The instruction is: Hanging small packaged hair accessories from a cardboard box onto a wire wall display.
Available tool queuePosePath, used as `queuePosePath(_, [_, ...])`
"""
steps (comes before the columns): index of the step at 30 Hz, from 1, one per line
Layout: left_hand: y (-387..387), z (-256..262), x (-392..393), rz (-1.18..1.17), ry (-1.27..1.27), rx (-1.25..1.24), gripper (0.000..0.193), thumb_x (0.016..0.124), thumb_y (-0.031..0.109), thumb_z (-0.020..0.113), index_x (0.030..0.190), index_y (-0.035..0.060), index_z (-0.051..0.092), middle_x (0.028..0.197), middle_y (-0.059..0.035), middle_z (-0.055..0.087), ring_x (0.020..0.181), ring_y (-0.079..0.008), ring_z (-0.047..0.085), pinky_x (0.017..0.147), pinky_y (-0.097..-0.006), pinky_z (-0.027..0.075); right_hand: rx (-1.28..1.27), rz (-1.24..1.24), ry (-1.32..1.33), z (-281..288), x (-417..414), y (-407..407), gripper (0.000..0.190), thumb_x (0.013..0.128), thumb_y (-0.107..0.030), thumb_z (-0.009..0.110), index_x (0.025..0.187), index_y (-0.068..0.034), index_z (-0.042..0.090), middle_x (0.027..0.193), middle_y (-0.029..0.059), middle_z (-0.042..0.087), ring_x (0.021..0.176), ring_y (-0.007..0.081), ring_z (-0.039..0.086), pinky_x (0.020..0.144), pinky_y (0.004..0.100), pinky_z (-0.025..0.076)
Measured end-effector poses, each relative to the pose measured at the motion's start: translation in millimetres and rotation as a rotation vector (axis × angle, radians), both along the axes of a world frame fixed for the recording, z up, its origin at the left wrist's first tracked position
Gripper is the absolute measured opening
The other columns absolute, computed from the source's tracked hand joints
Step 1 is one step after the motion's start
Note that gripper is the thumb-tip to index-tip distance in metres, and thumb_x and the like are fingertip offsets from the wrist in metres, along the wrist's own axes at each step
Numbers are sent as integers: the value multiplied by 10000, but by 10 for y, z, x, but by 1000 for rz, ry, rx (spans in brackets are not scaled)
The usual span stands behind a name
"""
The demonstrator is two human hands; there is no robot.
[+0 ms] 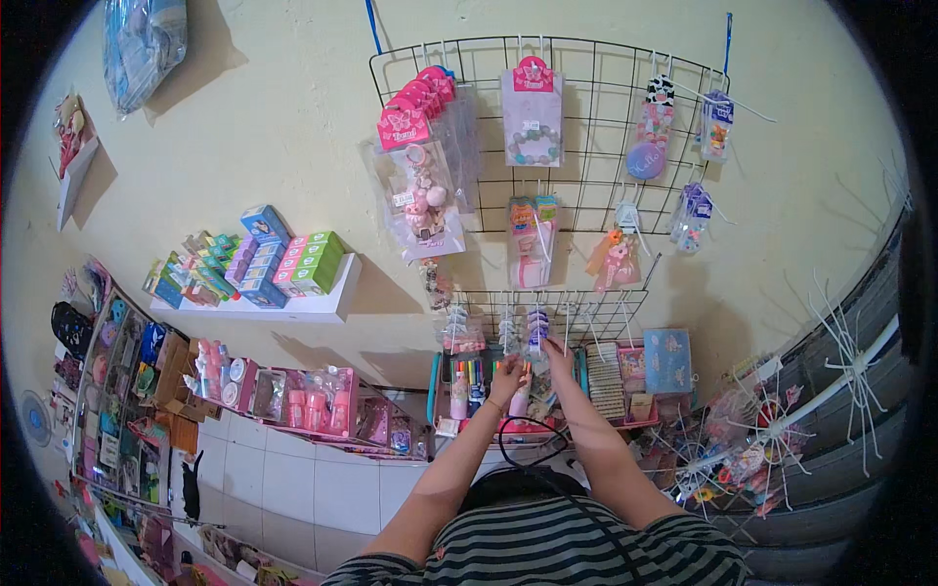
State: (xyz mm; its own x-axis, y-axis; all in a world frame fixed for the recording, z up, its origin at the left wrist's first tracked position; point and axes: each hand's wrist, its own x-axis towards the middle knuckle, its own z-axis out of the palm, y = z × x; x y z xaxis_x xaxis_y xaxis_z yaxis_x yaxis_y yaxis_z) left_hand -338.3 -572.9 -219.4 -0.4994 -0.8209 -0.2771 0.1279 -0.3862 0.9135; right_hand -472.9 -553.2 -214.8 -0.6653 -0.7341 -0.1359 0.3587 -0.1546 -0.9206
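Observation:
My right hand (pixel 558 360) is raised to the purple-topped hanging packets (pixel 538 326) on the lower wire grid (pixel 579 313), its fingers touching the lower part of them. Just left of it and a little lower, my left hand (pixel 507 382) has its fingers bent in front of colourful markers; whether it holds anything is unclear. White-topped packets (pixel 508 331) hang beside the purple ones. A pink bottle (pixel 459 395) and packs of markers (pixel 476 384) stand in the display below, left of my hands.
Above is a larger wire grid (pixel 586 172) with carded accessories and protruding hooks. A white wall shelf (pixel 330 308) holds small boxes at left, over a pink display unit (pixel 355 388). At right stand a blue box (pixel 667 361) and a white rack (pixel 795 417) with spiky hooks.

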Motion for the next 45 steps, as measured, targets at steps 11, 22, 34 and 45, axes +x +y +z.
queuePosePath(11, [54, 7, 338, -7, -11, 83, 332, 851, 194, 517, 1154, 96, 424, 1114, -60, 516, 890, -171, 556, 730, -313, 461, -8, -14, 104, -12, -87, -64, 257, 745, -108, 644, 972, -1, 588, 891, 76, 614, 815, 142, 568, 739, 244, 433])
queuePosePath(22, [-141, 228, 419, -130, -102, 139, 251, 822, 183, 526, 1055, 108, 473, 950, -35, 571, 791, -134, 559, 655, -255, 439, 11, -199, -27, -260, -370, 750, 314, 714, -54, 660, 1010, -39, 557, 976, 57, 565, 878, 156, 540, 755, 247, 424])
queuePosePath(34, [-138, 641, -73, -663, -3, 67, 274, 857, 169, 475, 1111, 68, 485, 964, -7, 568, 820, -97, 562, 674, -222, 453, 134, -467, -107, 411, 84, 1610, 377, 731, -151, 651, 1082, -87, 529, 1041, 7, 542, 889, 120, 507, 738, 259, 382])
queuePosePath(45, [270, 1410, -126, -834, 242, -125, 380, 824, 221, 546, 1166, 96, 440, 1153, -33, 478, 1043, -153, 462, 892, -342, 364, 109, -678, 395, 1198, 688, 2050, 396, 762, -43, 602, 1135, -26, 470, 1090, 95, 538, 991, 166, 512, 845, 280, 410])
